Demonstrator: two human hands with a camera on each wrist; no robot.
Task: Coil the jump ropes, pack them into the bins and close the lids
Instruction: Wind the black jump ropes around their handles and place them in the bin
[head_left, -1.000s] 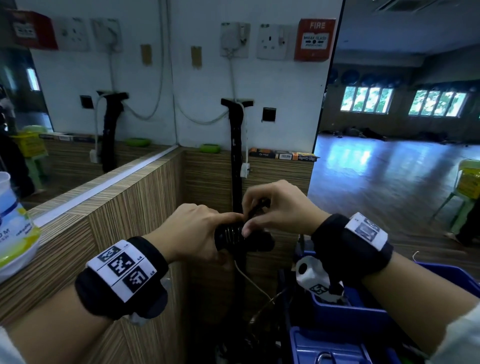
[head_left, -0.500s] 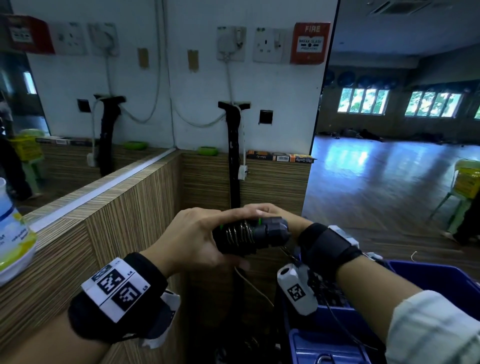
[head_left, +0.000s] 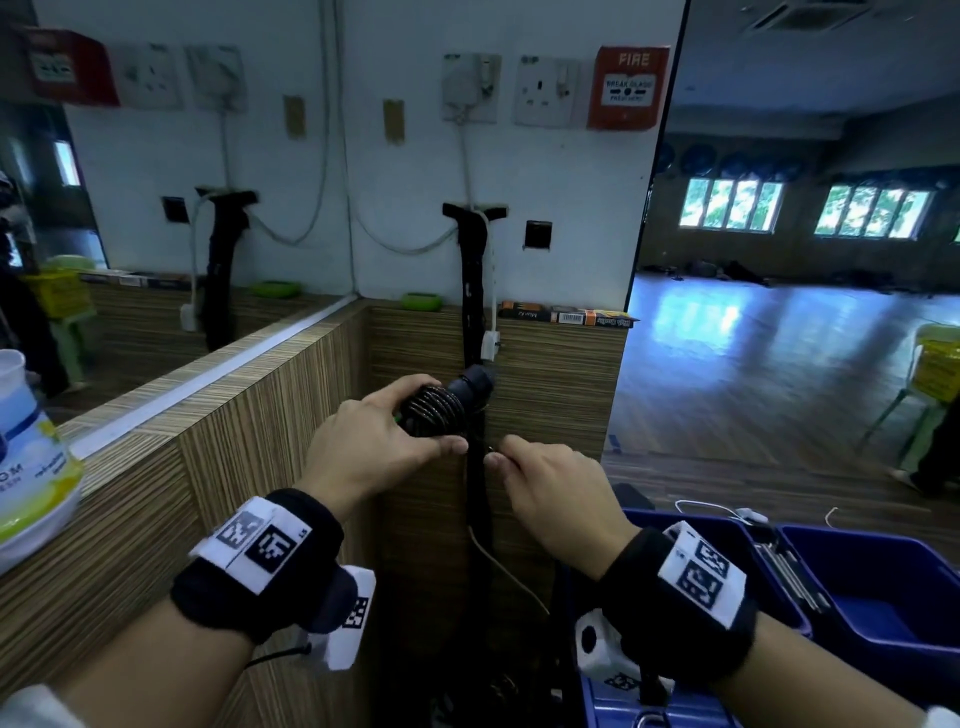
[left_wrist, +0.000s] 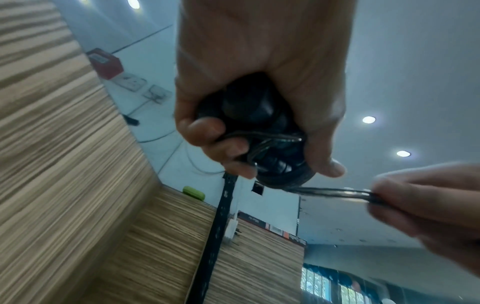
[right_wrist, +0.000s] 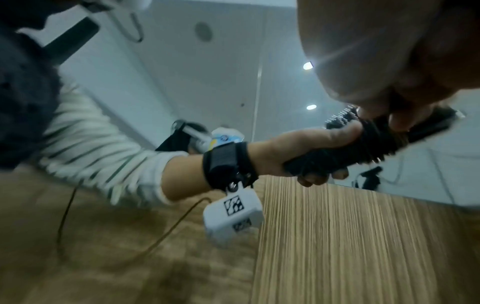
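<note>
Rope bundle held up against the wood-grain partition

A striped wood-grain partition fills the left and middle of the head view, with a white wall above it carrying sockets and a red fire alarm box. To the right a mirror shows a dim hall with windows. Low on the right stand the blue bins, open at the top; the nearer one has some slim metal pieces lying against its wall. At the left edge a white and yellow-green container sits on the partition's top ledge.

A black upright bar runs down the partition face behind the hands.

The left hand is curled round the jump rope, its grip closed on the black handles with the cord wound round them in tight turns; one handle end sticks out up and to the right. The bundle is held in the air in front of the partition, well above the bins.

The right hand is just beside the left, lower and to the right. In the left wrist view its fingers pinch a doubled loop of the dark cord leading out from the bundle, so this grip is narrow and holding the cord.
</note>
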